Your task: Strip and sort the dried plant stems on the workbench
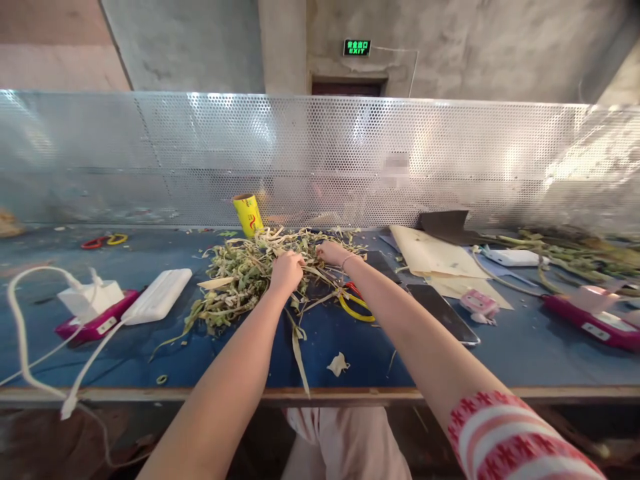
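A tangled heap of dried, pale green plant stems and leaves [235, 277] lies on the blue table in front of me. My left hand [287, 272] is closed over the heap's right part, its fingers curled round some stems. Just to its right, my right hand [332, 253] pinches stems at the far right edge of the heap. The fingertips of both hands are partly hidden. Scissors with red and yellow handles [357, 307] lie beneath my right forearm. A long dry leaf [299, 360] trails toward the table's front edge.
A yellow cardboard tube [248, 215] stands behind the heap. On the left are a white power bank [159, 295], a magenta power strip [100, 325] and cables. A dark phone [443, 313], a pink packet [479, 305] and paper [435, 250] lie right. A perforated metal screen [320, 160] rises behind.
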{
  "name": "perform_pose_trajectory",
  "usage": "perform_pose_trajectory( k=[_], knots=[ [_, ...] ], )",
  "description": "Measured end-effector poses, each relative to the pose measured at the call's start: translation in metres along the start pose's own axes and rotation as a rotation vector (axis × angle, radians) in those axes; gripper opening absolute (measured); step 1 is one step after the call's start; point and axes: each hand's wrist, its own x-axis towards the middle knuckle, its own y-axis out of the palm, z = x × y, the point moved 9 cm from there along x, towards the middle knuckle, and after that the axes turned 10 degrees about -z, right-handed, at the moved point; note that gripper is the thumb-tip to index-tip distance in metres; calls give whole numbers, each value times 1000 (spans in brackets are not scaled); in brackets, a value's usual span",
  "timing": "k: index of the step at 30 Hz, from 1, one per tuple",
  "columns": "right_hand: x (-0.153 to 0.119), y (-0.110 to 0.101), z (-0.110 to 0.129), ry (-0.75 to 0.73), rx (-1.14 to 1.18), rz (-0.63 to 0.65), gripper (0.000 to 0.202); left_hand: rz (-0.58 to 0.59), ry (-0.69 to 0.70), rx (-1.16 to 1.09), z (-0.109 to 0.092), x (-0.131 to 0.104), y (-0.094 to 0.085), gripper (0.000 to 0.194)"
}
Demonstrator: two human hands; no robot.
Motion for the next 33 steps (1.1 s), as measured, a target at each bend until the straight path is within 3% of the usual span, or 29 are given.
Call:
perform_pose_trajectory(
  k=[7, 12, 16, 19, 23, 27, 30, 33],
  knots=[
    [-5, -29, -25, 118, 96, -196, 18, -56, -16, -41, 0, 1, -2, 34],
    [-24, -66, -47, 218, 384, -472, 10, -66, -18, -66, -1, 0, -5, 33],
    [-50, -85, -65, 308, 545, -525, 18, -51, 6, -74, -4, -1, -6, 27],
    [-69, -95, -68, 305, 477, -523, 12, -9, 49, -105, -8, -3, -7, 28],
    [-82, -95, -66, 269, 341, -491, 6, 94, 213, -195, -23, -10, -4, 26],
    [-83, -85, -68, 311, 340, -459, 12, 77, 234, -165, -22, -10, -5, 24],
    [-86, -86, -64, 346, 536, -541, 24, 13, 163, -152, -13, -6, -11, 25],
    [-89, -82, -51, 399, 894, -574, 29, -131, 119, -187, -10, -2, -26, 21]
  ],
)
